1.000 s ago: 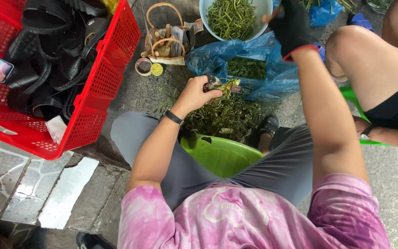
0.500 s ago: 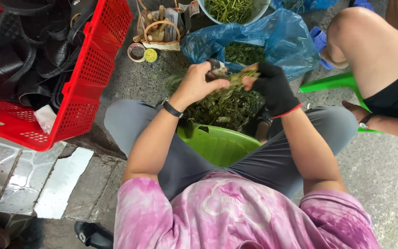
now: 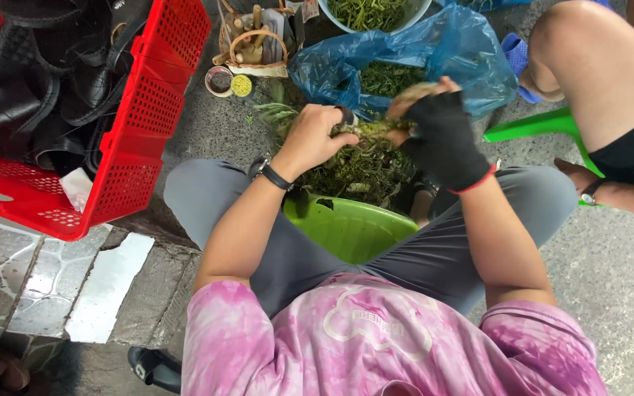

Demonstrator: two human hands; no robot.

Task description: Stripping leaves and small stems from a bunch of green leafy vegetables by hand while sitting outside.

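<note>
Herb stems (image 3: 367, 130), half hidden, are clenched between bare left hand (image 3: 315, 139) and gloved right hand (image 3: 440, 138) fingers.

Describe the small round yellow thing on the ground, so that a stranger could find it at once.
Start at the red plastic crate on the left. Just right of its upper corner stands a small woven basket, and the yellow disc lies below it, beside an open round tin. It is the only bright yellow thing there.

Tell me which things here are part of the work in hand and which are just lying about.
In use: left hand, gloved right hand, bunch of green herbs, herb pile, blue bag of greens.
Lying about: red basket, small wicker basket, green tub.
</note>
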